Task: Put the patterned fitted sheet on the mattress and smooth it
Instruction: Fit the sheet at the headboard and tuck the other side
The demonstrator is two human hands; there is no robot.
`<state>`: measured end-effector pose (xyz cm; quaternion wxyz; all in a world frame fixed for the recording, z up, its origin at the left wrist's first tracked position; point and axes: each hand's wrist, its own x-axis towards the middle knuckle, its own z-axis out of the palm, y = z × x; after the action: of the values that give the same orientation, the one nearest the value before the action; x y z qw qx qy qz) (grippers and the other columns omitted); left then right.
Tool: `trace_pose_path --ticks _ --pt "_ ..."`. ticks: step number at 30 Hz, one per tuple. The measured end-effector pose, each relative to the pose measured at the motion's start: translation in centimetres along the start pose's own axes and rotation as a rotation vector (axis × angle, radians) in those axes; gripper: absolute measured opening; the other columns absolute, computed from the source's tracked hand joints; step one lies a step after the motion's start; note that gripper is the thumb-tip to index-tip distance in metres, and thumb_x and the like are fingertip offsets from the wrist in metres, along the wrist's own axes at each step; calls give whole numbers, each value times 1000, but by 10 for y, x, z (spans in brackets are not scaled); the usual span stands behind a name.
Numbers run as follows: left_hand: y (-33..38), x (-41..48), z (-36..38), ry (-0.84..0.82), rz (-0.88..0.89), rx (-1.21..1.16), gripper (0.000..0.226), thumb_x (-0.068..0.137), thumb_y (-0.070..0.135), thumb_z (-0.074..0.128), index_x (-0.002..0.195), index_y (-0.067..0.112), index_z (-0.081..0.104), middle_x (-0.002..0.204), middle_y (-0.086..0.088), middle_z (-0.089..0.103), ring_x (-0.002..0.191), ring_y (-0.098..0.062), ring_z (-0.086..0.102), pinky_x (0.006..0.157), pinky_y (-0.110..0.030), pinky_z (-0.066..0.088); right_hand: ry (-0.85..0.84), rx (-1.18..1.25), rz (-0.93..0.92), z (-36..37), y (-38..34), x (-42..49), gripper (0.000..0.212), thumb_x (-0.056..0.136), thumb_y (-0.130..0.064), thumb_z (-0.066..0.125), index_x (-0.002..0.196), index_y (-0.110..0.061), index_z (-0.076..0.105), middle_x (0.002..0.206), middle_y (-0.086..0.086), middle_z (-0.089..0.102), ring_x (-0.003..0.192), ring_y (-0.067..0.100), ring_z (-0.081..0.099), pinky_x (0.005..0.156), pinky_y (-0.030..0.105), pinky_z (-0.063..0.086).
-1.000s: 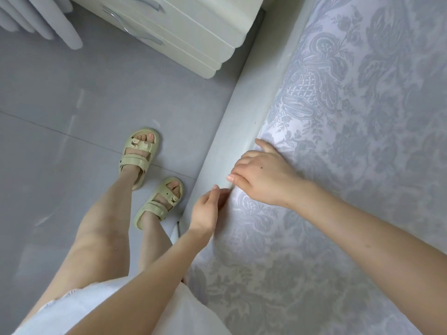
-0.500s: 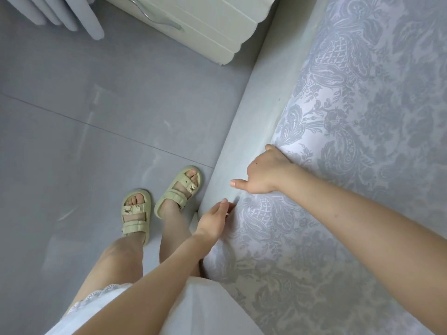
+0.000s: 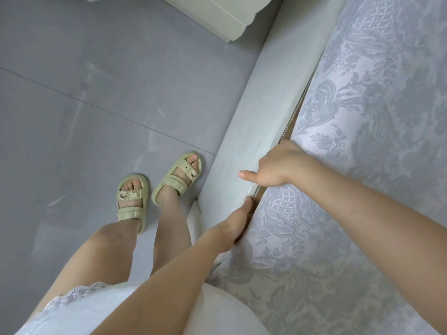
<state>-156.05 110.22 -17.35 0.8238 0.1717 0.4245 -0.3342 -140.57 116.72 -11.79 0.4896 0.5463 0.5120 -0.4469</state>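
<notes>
The patterned sheet [image 3: 362,170] lies spread over the bed, its edge at the gap beside the pale bed frame [image 3: 261,112]. Both hands reach into that gap. On the right hand [image 3: 278,165] the thumb sticks out, on the left hand [image 3: 239,220] the fingers are hidden - grip on either cannot be told. 2 sandals [image 3: 130,199] stand on the floor.

Grey-white floral sheet [image 3: 362,165], seemingly pale green sandals [image 3: 177,177]

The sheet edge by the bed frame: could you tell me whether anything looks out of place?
Only one thing: beyond the right hand, a brownish strip shows between the patterned sheet and the bed frame, so that edge may not be tucked yet.
</notes>
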Motion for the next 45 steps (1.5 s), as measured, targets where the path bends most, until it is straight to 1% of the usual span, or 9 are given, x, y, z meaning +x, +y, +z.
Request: trace_pose_path --ticks 5,12,18,20,24,29,32,39,45 --pt "-19 -15 -25 248 142 8 63 98 53 21 107 12 68 112 -7 69 101 -17 65 96 -29 47 -82 -25 25 1 -7 16 84 89 -70 1 124 -20 58 138 4 52 131 22 42 101 36 28" --pt "-36 -23 1 144 46 55 59 101 46 13 119 18 62 121 3 60 105 -10 52 94 -22 34 380 50 -10 25 -37 -33 73 95 -59 10 96 -18 70 101 7 69 104 22 59 104 41 23" --pt "-24 -26 -8 130 60 148 66 98 56 12 135 17 50 136 -2 52 124 -16 49 109 -29 34 291 21 15 56 -54 -27 75 93 -62 10 100 -21 73 103 -1 70 118 17 48 114 50 -4" --pt "-28 -27 -20 208 102 135 61 99 52 18 129 15 55 127 -3 59 115 -18 54 100 -28 42 306 23 42 55 -58 -22 75 94 -60 9 105 -20 71 107 0 69 120 18 47 114 51 -5" --pt "-55 -50 -45 353 225 224 51 100 46 24 109 16 65 117 -1 65 108 -18 57 98 -31 41 423 191 26 68 -82 -37 61 99 -51 17 101 -19 69 105 1 68 114 21 53 116 46 2" --pt "-93 -74 -76 403 73 553 55 100 49 19 112 23 66 132 1 48 124 -20 42 95 -26 27 435 278 -91 101 -127 -55 61 100 -45 14 97 -18 68 100 -1 69 108 20 56 117 42 3" --pt "-110 -78 -78 313 65 513 62 101 47 14 111 21 70 130 3 50 127 -16 40 99 -24 20 411 151 -106 113 -141 -53 84 86 -52 -4 95 -15 71 94 3 70 103 24 58 116 49 5" --pt "-148 -65 -70 207 89 218 49 102 39 22 103 13 63 103 2 62 98 -16 56 89 -25 34 146 43 -134 101 -164 -40 70 92 -67 14 92 -17 64 109 6 66 108 23 55 103 38 25" --pt "-170 -63 -65 174 181 219 38 102 42 23 93 26 56 104 -3 66 100 -20 61 92 -28 43 188 86 -55 110 -179 -45 76 93 -64 9 109 -15 64 121 6 62 119 23 50 103 35 30"
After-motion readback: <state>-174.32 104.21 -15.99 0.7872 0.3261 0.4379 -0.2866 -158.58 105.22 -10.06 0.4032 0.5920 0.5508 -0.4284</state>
